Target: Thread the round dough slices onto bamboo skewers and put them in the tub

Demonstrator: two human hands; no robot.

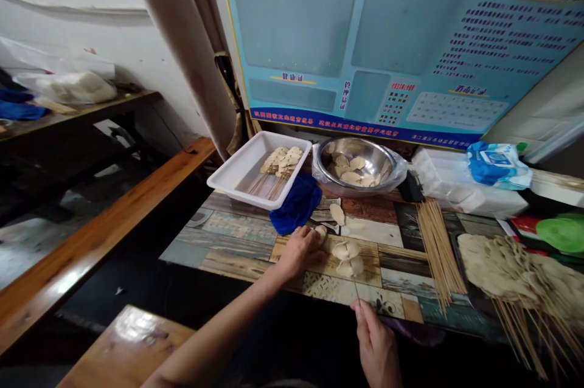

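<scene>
One wide blue board (pixel 296 17) with printed lettering fills the wall at the back, and a long wooden bench (pixel 104 230) slants along the left. The table (pixel 246 242), with its pattern of mixed planks, reaches across the middle, and a wooden stool (pixel 132 345) stands at the lower left. At the table's right end lies a broad pile of filled skewers (pixel 502 266), its sticks jutting toward the near side. A white tub (pixel 228 178) sits at the back left with a smaller bunch of skewers (pixel 283 163) inside. Beside it a steel bowl (pixel 383 166), with clear plastic around it, holds loose slices (pixel 353 176). White wrapped packs (pixel 438 175) lie right of the bowl, with a blue packet (pixel 497 163) on top. A sheaf of bare sticks (pixel 440 254) lies just left of the pile. A crumpled blue cloth (pixel 296 202) lies against the tub, in the way between it and the left hand (pixel 298 254).

That hand reaches over the table, palm down, fingers bent at a pale slice (pixel 322 233); whether they pinch or merely press it, I cannot tell. The right hand (pixel 376 339), low by the near edge, grips a thin stick (pixel 356 291) between thumb and fingers, pointing it away. Folded pieces (pixel 349 257) sit at its far end, right of the left hand. A lone slice (pixel 337 214) lies beyond, near the cloth.
</scene>
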